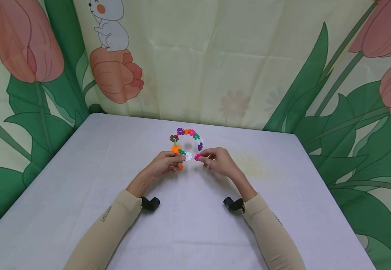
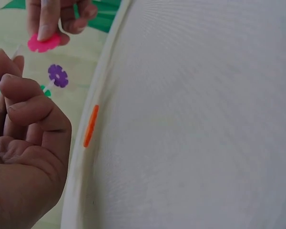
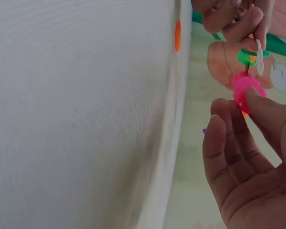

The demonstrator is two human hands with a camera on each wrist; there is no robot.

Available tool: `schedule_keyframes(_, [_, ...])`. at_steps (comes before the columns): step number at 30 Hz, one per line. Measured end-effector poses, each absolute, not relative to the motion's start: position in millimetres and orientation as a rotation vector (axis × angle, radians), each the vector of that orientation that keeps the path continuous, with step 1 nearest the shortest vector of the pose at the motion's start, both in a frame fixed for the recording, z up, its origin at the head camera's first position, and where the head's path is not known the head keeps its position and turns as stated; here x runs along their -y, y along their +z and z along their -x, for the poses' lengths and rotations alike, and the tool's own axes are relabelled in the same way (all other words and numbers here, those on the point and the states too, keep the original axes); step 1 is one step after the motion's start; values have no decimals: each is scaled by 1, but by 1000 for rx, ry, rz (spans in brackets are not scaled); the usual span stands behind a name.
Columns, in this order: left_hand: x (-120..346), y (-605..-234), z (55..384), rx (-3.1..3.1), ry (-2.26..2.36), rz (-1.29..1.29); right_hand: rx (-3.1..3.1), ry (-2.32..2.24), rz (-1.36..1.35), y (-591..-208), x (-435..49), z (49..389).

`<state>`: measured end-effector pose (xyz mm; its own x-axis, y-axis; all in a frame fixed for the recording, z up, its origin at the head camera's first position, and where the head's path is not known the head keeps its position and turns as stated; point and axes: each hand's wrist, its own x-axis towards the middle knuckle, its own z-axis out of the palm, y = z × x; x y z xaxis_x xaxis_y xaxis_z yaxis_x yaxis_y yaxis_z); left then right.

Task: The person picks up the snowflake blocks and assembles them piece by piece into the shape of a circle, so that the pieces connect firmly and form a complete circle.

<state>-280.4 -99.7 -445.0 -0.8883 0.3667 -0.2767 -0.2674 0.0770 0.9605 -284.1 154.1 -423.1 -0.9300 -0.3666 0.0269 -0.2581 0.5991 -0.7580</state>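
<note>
A curved chain of colourful flower-shaped plastic discs (image 1: 186, 131) is held above the table, joined disc to disc in an open ring. My left hand (image 1: 167, 162) pinches the chain by its white disc (image 1: 188, 156) at one end. My right hand (image 1: 220, 161) pinches a loose pink disc (image 1: 197, 157) between thumb and fingers, a small gap from the white one. At the chain's other end a purple disc (image 1: 200, 146) hangs free. In the right wrist view the pink disc (image 3: 249, 94) faces the thin edge of the white disc (image 3: 260, 58).
A single orange disc (image 1: 180, 167) lies on the white-covered table (image 1: 195, 232), just beyond the left fingers. Behind the table's far edge hangs a curtain (image 1: 195, 67) printed with tulips. Black wrist cameras (image 1: 151, 204) sit at both cuffs.
</note>
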Motion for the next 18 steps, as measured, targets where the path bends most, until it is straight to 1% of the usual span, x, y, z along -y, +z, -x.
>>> schedule_keyframes(9, [99, -445, 280, -1907, 1864, -134, -2677, -1368, 616, -421, -151, 280])
schedule_keyframes(18, [100, -445, 279, -1908, 1871, -149, -2673, -1372, 673, -419, -149, 279])
